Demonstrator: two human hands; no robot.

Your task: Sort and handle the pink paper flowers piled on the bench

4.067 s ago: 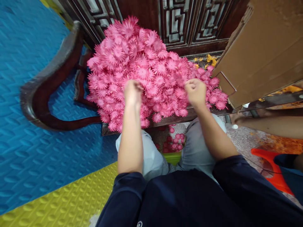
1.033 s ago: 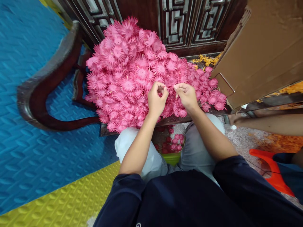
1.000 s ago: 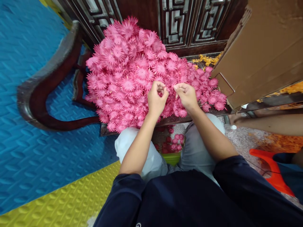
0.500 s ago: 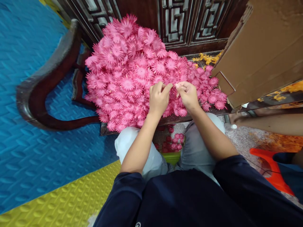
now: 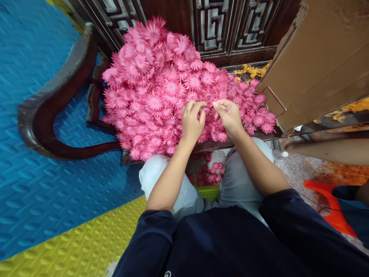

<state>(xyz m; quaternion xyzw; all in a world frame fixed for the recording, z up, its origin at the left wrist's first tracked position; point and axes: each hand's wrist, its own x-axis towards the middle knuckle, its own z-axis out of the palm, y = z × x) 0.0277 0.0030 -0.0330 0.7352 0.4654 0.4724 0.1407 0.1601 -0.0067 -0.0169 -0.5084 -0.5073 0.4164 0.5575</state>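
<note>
A large heap of pink artificial flower heads [image 5: 152, 102], with thin pointed petals, lies on a dark wooden bench seat [image 5: 211, 145]. Both my hands are over the front right of this heap, close together. On my left hand [image 5: 193, 121] the fingers stretch to the right with the thumb apart below them, and I see nothing held. My right hand [image 5: 229, 115] is closed in a pinch, its thumb and forefinger tips pointing at my left fingers. Whatever sits in that pinch is too small to make out against the pink behind it.
A curved wooden armrest [image 5: 57, 104] is on the left, a cardboard box [image 5: 319, 65] on the right. Yellow flower pieces [image 5: 252, 71] lie behind. Another person's leg [image 5: 328, 148] and an orange-red stool [image 5: 331, 207] are at right. More pink flowers [image 5: 215, 171] are under the bench.
My left thumb has come away from the forefinger and dropped lower, and the left fingers have straightened a little. My right hand keeps its pinch in nearly the same place.
</note>
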